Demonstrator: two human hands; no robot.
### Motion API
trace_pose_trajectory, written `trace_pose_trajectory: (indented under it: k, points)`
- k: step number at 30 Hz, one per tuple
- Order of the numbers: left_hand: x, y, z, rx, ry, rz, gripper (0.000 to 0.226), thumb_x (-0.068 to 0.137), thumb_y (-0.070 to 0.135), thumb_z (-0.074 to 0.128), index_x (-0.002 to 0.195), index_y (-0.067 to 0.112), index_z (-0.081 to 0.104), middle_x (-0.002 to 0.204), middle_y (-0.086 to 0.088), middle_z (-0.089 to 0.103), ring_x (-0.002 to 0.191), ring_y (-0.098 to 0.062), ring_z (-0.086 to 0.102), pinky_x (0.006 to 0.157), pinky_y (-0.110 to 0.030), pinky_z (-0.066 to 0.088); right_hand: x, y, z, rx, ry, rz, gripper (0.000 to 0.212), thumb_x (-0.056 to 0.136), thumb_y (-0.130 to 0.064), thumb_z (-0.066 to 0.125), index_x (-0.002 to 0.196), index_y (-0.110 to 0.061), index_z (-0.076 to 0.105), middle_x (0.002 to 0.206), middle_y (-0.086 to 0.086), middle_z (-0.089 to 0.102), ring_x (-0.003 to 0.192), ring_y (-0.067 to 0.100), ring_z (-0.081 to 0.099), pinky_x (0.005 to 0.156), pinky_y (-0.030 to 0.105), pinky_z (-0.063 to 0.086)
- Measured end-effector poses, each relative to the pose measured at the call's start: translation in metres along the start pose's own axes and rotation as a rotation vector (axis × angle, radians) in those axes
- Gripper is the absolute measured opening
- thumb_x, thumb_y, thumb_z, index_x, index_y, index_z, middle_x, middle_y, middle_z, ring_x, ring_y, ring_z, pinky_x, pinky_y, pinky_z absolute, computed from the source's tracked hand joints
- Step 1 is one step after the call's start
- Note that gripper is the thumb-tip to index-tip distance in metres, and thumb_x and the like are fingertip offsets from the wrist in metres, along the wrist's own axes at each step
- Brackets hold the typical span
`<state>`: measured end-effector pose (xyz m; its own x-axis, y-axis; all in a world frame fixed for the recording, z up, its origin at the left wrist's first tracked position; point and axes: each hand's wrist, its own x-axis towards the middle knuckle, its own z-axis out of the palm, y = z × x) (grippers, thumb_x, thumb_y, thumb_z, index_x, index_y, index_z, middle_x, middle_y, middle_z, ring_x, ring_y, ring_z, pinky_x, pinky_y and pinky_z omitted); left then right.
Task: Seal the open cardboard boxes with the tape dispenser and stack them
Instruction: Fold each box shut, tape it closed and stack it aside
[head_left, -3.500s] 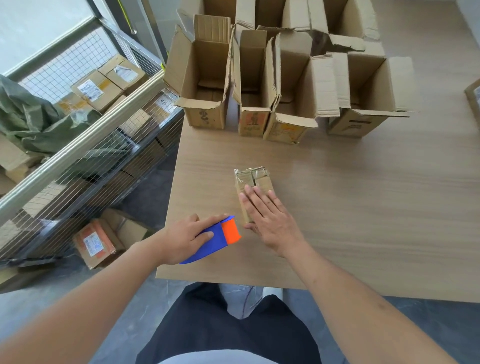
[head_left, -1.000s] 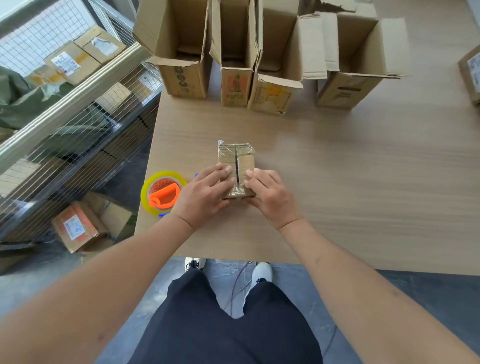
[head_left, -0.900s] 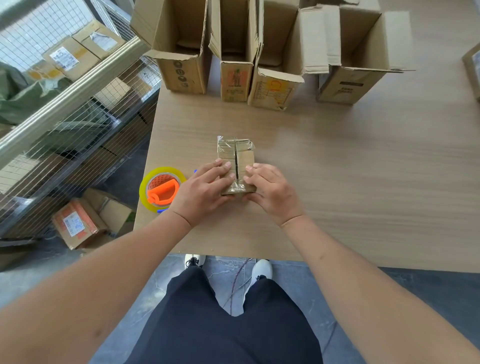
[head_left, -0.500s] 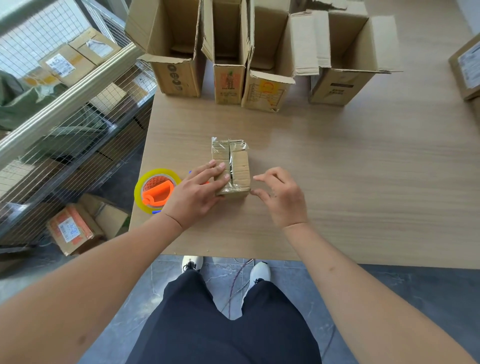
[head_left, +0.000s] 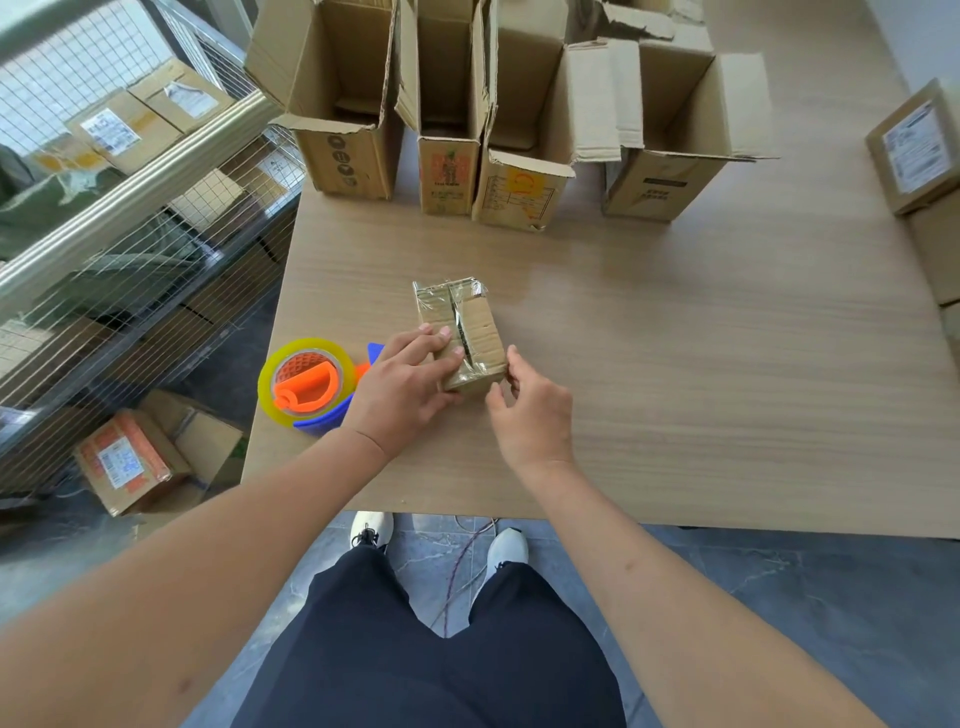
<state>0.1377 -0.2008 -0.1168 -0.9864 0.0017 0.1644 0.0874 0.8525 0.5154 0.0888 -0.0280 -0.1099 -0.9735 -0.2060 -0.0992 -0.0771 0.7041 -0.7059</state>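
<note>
Since half a second ago the right hand (head_left: 530, 410) has closed back in on the small box (head_left: 462, 332), and the left hand (head_left: 402, 387) has not shifted from it.

Table (head_left: 701, 364): wooden, carrying all work items. Its near left edge holds the tools, presumably so they stay within the person's reach.

Open boxes (head_left: 488, 109): four counted in the front row along the far edge, flaps up, unsealed, standing touching or just beside one another. More cardboard shows behind them; that count cannot be told. Judged to be queued for sealing.

Labelled boxes (head_left: 919, 150): at the right edge, closed and stacked; at least two, the rest cut off by the frame. Probably the stack the task calls for.

Tape dispenser (head_left: 306, 387): one, lying on its side near the table's left edge, just beside the left hand and held by neither hand.

Small box: one, centre of the table, lying flat with shiny tape over its seam and far end. Its left side is under the left hand, fingers laid flat across the top, apparently to pin it. At the near right corner the right hand's fingertips curl in; whether they actually pinch the cardboard cannot be told. Judged: tape being smoothed or the box about to be lifted.
</note>
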Motion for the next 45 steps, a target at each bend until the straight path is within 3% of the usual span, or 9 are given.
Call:
trace_pose_trajectory:
  k: [6, 13, 17, 20, 23, 29, 35, 39, 45]
  points:
    - [0.004, -0.012, -0.020, 0.072, -0.191, 0.065, 0.059, 0.086, 0.006, 0.077, 0.142, 0.013, 0.061, 0.151, -0.008, 0.052, 0.140, -0.039, 0.045, 0.114, -0.050, 0.041, 0.007, -0.001, -0.003, -0.117, -0.061, -0.015, 0.048, 0.096, -0.012, 0.065, 0.144, -0.013, 0.057, 0.119, 0.016, 0.073, 0.107, 0.036, 0.068, 0.095, 0.038, 0.049]
    - [0.007, -0.003, -0.022, 0.120, -0.223, 0.024, 0.057, 0.086, 0.008, 0.078, 0.141, 0.014, 0.062, 0.149, -0.007, 0.055, 0.138, -0.038, 0.046, 0.112, -0.049, 0.043, 0.012, -0.001, -0.010, -0.120, -0.142, -0.029, 0.055, 0.097, -0.022, 0.067, 0.149, -0.010, 0.051, 0.124, 0.015, 0.071, 0.112, 0.033, 0.066, 0.099, 0.035, 0.047]
    - [0.013, -0.006, -0.029, 0.142, -0.294, 0.035, 0.061, 0.089, 0.013, 0.074, 0.147, 0.021, 0.056, 0.154, 0.001, 0.049, 0.144, -0.030, 0.040, 0.115, -0.041, 0.038, 0.012, -0.002, -0.009, -0.144, -0.208, -0.142, 0.083, 0.095, -0.029, 0.072, 0.160, -0.009, 0.025, 0.166, 0.011, 0.027, 0.150, 0.024, 0.032, 0.119, 0.030, 0.029]
    - [0.011, -0.010, -0.031, 0.071, -0.284, 0.025, 0.063, 0.089, 0.002, 0.070, 0.149, 0.015, 0.053, 0.155, 0.000, 0.048, 0.146, -0.029, 0.039, 0.119, -0.038, 0.034, 0.014, -0.004, -0.001, -0.181, -0.249, -0.237, 0.090, 0.094, -0.035, 0.072, 0.162, -0.010, 0.018, 0.171, 0.008, 0.010, 0.155, 0.021, 0.019, 0.120, 0.035, 0.031]
    - [0.008, -0.009, -0.025, 0.011, -0.227, 0.002, 0.059, 0.088, -0.009, 0.066, 0.144, 0.007, 0.057, 0.152, -0.007, 0.053, 0.143, -0.034, 0.044, 0.118, -0.045, 0.037, 0.013, -0.005, 0.009, -0.249, -0.261, -0.228, 0.094, 0.095, -0.046, 0.065, 0.162, -0.007, 0.012, 0.171, 0.009, 0.002, 0.157, 0.021, 0.013, 0.118, 0.035, 0.031]
    - [0.006, -0.013, -0.021, 0.023, -0.217, 0.003, 0.078, 0.071, -0.024, 0.054, 0.142, 0.005, 0.059, 0.150, -0.008, 0.054, 0.140, -0.036, 0.046, 0.115, -0.047, 0.040, 0.010, -0.001, 0.016, -0.278, -0.218, -0.199, 0.105, 0.089, -0.061, 0.066, 0.162, -0.007, 0.013, 0.171, 0.009, 0.003, 0.156, 0.019, 0.015, 0.116, 0.031, 0.032]
    - [0.012, -0.002, -0.035, 0.050, -0.323, -0.001, 0.076, 0.079, -0.014, 0.053, 0.151, 0.008, 0.049, 0.159, -0.005, 0.043, 0.148, -0.030, 0.035, 0.123, -0.034, 0.026, 0.013, -0.014, 0.015, -0.297, -0.236, -0.135, 0.109, 0.083, -0.044, 0.077, 0.162, -0.005, 0.013, 0.170, 0.013, 0.008, 0.156, 0.022, 0.015, 0.121, 0.034, 0.029]
    - [0.016, 0.007, -0.046, 0.089, -0.398, 0.032, 0.079, 0.083, -0.007, 0.055, 0.157, 0.016, 0.040, 0.163, -0.001, 0.035, 0.150, -0.025, 0.032, 0.126, -0.042, 0.018, 0.020, -0.015, 0.000, -0.372, -0.285, -0.127, 0.120, 0.071, -0.039, 0.084, 0.160, -0.006, 0.012, 0.165, 0.011, 0.017, 0.149, 0.028, 0.024, 0.117, 0.037, 0.031]
    - [0.025, 0.008, -0.043, 0.179, -0.409, 0.042, 0.077, 0.091, 0.001, 0.053, 0.162, 0.021, 0.028, 0.170, 0.000, 0.017, 0.158, -0.018, 0.010, 0.128, -0.033, 0.006, 0.025, -0.008, -0.020, -0.401, -0.310, -0.156, 0.120, 0.064, -0.042, 0.086, 0.157, -0.008, 0.018, 0.153, 0.005, 0.026, 0.138, 0.026, 0.031, 0.113, 0.036, 0.036]
